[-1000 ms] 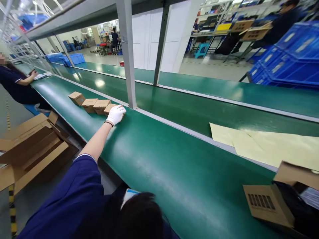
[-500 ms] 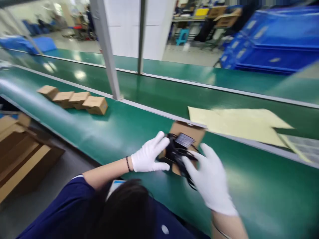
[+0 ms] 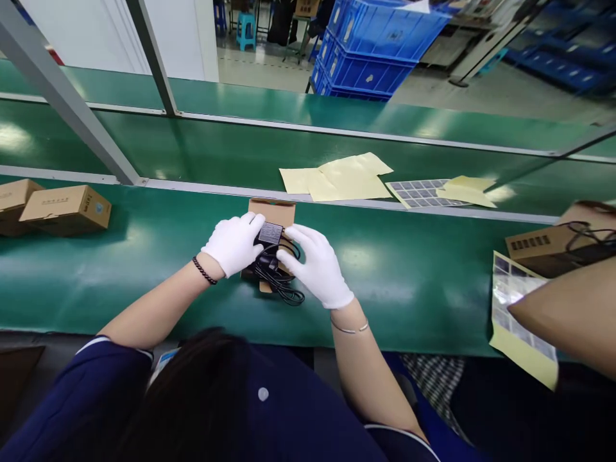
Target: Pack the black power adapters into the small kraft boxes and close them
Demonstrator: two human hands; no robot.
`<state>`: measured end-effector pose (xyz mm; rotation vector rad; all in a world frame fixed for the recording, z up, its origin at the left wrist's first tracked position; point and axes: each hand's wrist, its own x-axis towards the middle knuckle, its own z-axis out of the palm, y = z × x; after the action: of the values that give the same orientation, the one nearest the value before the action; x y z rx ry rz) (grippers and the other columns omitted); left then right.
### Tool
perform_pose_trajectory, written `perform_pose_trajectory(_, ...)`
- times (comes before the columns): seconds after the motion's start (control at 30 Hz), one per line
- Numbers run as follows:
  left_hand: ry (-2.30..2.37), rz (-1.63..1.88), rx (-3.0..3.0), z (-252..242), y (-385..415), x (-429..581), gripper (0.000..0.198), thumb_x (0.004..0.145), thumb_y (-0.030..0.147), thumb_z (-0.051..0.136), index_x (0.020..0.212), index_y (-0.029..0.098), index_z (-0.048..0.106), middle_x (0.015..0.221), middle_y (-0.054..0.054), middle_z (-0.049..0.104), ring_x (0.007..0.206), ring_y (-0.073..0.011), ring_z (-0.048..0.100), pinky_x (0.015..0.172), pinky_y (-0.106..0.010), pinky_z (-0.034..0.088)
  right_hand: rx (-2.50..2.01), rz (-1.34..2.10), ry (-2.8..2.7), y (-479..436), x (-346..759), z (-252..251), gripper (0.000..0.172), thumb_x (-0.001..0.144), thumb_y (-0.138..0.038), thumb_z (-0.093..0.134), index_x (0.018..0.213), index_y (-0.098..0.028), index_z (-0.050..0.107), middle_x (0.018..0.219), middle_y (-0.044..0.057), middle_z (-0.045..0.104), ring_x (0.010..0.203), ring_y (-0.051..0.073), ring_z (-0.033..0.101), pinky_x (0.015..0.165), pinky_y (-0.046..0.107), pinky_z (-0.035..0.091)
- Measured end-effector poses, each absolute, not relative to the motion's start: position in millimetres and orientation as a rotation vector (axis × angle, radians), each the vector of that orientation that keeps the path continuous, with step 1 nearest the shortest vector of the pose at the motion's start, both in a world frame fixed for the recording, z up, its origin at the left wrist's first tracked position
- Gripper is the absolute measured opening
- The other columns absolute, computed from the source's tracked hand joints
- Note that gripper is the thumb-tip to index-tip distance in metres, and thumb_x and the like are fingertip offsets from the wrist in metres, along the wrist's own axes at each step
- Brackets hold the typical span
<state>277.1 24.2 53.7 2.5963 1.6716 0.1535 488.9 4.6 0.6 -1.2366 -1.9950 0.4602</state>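
Note:
An opened small cardboard box (image 3: 272,210) lies on the green bench in front of me, its flap raised toward the far side. In it sits a black power adapter (image 3: 271,233) with a grey label, and a coiled black cable (image 3: 283,282) hangs over the near edge. My left hand (image 3: 234,244), in a white glove, is closed on the adapter's left side. My right hand (image 3: 315,264), also gloved, has its thumb and fingers apart around the cable's right side; whether it grips a strand is hard to see.
Closed cardboard boxes (image 3: 67,208) stand at the left. Yellowish sheets (image 3: 344,179) and a label sheet (image 3: 423,192) lie beyond the rail. At right are another label sheet (image 3: 514,301), an open box (image 3: 539,244) and another person's arm (image 3: 572,308). A metal post (image 3: 72,96) rises at left.
The view has swung to the right, bringing the other person's arm and the right-hand box into sight. My left hand has moved further onto the adapter, whose label now lies beside its fingers.

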Motion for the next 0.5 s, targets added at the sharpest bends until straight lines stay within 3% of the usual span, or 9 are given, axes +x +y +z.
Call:
perform_pose_trajectory(0.13,1.725,0.148,2.549,46,11,273,0.044,0.097,0.028,0.056,0.14,0.018,0.051,0.121,-0.012,0.071,0.103,-0.0309,0.067,0.078,-0.039,0.054,-1.391,0.296,-2.202,20,477,-7,0.071,0.088,-0.048,0.069,0.149,-0.014,0.054,0.145,0.019,0.064,0.133,0.037,0.059,0.109,0.054,0.051)
perform_pose_trajectory(0.3,1.696,0.48,2.609,22,-11,256,0.05,0.101,0.046,0.055,0.145,0.021,0.051,0.121,-0.013,0.071,0.109,-0.031,0.065,0.09,-0.042,0.053,-1.343,0.162,-2.39,25,455,9,0.08,0.085,-0.047,0.072,0.153,-0.013,0.048,0.133,0.02,0.068,0.117,0.037,0.062,0.095,0.047,0.051)
perform_pose_trajectory(0.4,1.648,0.701,2.62,9,-16,249,0.058,0.1,0.061,0.053,0.143,0.022,0.055,0.114,-0.011,0.072,0.106,-0.0292,0.066,0.098,-0.046,0.051,-1.423,0.261,-2.444,31,448,17,0.058,0.083,-0.041,0.073,0.135,-0.017,0.063,0.113,0.015,0.071,0.099,0.031,0.064,0.083,0.04,0.05)
perform_pose_trajectory(0.5,1.521,0.878,2.575,2,-17,243,0.07,0.097,0.067,0.056,0.149,0.02,0.049,0.113,-0.011,0.071,0.106,-0.027,0.067,0.102,-0.046,0.053,-1.402,0.375,-2.274,30,452,15,0.023,0.081,-0.03,0.071,0.101,-0.021,0.068,0.105,0.011,0.069,0.1,0.029,0.064,0.082,0.038,0.052)
